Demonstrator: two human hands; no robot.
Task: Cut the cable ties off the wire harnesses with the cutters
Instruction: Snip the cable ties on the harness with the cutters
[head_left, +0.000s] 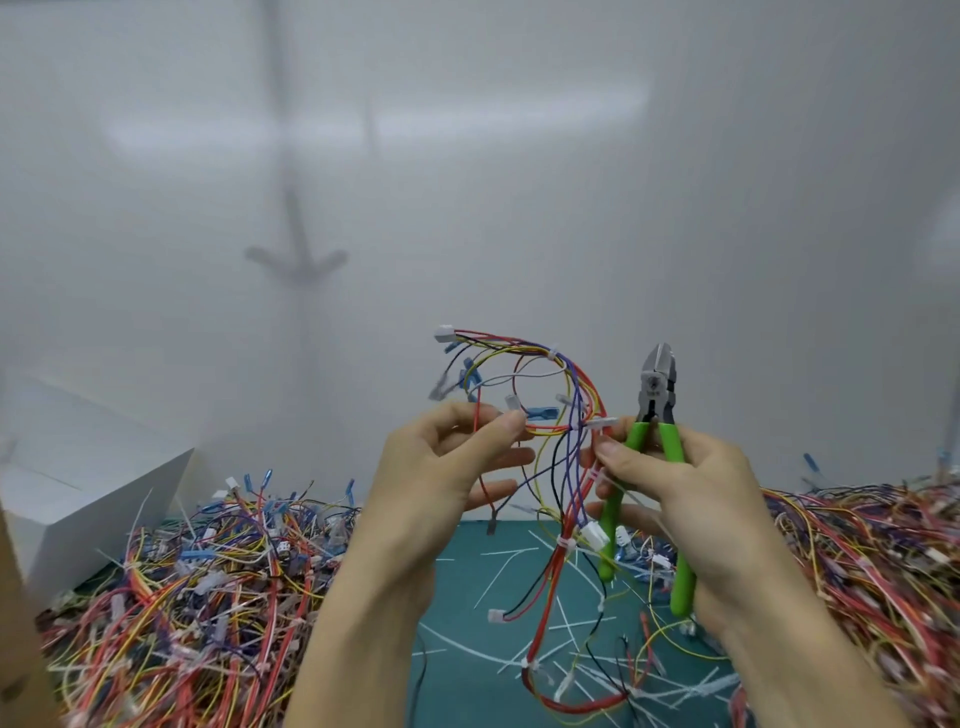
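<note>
Both hands are raised over the green tabletop (467, 597). The left hand (452, 462) pinches a red wire of the wire harness (550, 415). The right hand (675, 483) grips the green-handled cutters (657, 395), fingertips touching the harness. The cutters stand nearly upright, tip pointing up, just right of the harness. The harness loops between the hands and trails down to the tabletop, with a white cable tie (602, 422) beside the cutters.

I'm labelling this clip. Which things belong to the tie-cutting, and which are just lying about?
In use: harness in left hand, its cable ties, cutters in right hand.
Lying about: wire piles, cut tie scraps, white box.
</note>
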